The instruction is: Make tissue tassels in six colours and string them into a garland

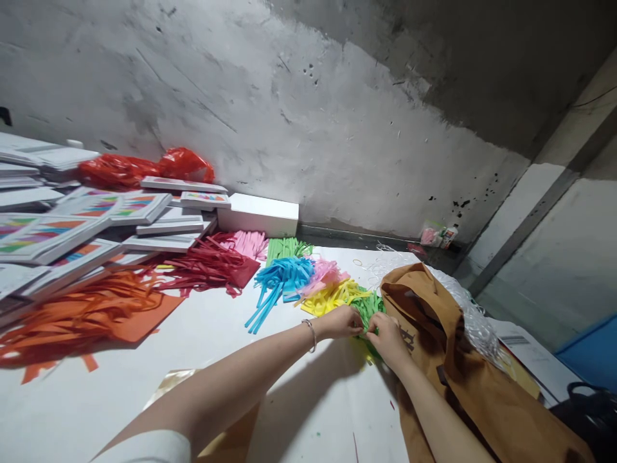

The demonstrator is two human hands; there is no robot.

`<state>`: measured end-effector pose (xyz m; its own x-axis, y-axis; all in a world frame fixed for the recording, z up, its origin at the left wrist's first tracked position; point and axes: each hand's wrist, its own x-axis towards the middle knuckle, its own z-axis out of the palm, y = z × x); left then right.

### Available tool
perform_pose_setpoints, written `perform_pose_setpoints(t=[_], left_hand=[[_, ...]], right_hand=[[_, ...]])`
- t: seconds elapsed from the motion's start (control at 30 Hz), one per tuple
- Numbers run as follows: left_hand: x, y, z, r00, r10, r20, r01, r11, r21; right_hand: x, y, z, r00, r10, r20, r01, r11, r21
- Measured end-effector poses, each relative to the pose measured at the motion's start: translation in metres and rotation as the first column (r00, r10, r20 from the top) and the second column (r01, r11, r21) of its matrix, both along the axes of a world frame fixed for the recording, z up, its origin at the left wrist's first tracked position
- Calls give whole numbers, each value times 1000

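Both my hands meet at a bunch of green paper strips [367, 308] on the white table [216, 347]. My left hand [343, 321], with a thin bracelet on the wrist, is closed with its fingers pinching the green strips. My right hand [385, 337] is also closed on the same strips from the right side. Yellow strips [332, 297] lie just behind my left hand, with blue strips [279, 280] and pink strips [325, 273] further back.
A brown garment [463, 360] lies at the right beside clear plastic [475, 321]. Orange paper [91, 315], red strips [207, 263] and stacked white boxes [96, 225] fill the left. A white box [258, 214] and red plastic bag [144, 168] sit by the wall.
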<state>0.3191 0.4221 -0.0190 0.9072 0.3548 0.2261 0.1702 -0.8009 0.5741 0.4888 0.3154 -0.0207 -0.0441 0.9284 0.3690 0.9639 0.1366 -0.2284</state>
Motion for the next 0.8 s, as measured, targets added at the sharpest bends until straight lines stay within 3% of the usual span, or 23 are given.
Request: perform_pose_setpoints(t=[0.3, 0.53, 0.67, 0.8], left_hand=[[10, -10, 0, 987, 159, -35, -158, 987, 32], [-1, -3, 9, 959, 282, -29, -283, 958, -37], [-4, 5, 12, 921, 390, -12, -386, 906, -173], [-9, 16, 14, 855, 518, 18, -475, 796, -375]], right_hand=[[0, -2, 5, 998, 25, -60, -24, 1000, 13], [14, -12, 28, 976, 40, -216, -17, 994, 107], [23, -26, 48, 956, 20, -291, 48, 973, 225], [33, -48, 60, 929, -50, -366, 192, 912, 364]])
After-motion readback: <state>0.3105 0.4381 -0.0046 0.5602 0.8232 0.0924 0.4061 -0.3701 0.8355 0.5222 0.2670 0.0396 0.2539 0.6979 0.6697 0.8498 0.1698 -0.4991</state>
